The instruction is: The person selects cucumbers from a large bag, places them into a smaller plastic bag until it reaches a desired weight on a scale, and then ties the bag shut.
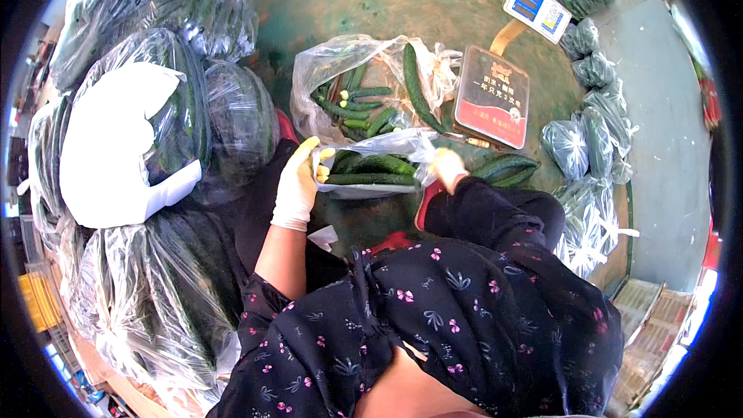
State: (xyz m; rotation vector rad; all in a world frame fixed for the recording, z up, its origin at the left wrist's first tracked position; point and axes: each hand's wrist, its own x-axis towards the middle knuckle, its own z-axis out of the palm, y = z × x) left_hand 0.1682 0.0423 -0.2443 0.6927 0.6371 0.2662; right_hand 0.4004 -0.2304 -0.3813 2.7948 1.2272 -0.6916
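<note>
A clear plastic bag (371, 188) with several dark green cucumbers (379, 164) inside lies low in front of me, between my two hands. My left hand (298, 186), in a white glove with yellow fingertips, pinches the bag's left end. At the opposite end, my right hand (447, 168) is closed on the gathered plastic; its fingers are slightly blurred. Just beyond is a larger open plastic bag (309, 70) holding smaller cucumbers (364, 104). One long curved cucumber (416, 85) rests along its right side. More loose cucumbers (507, 170) lie right of my right hand.
A flat weighing scale (493, 97) with a raised display (538, 9) stands beyond my right hand. Big bags of cucumbers (155, 286) crowd the left, one under a white sheet (108, 147). Small tied bags (592, 139) line the right, beside a grey panel (673, 108).
</note>
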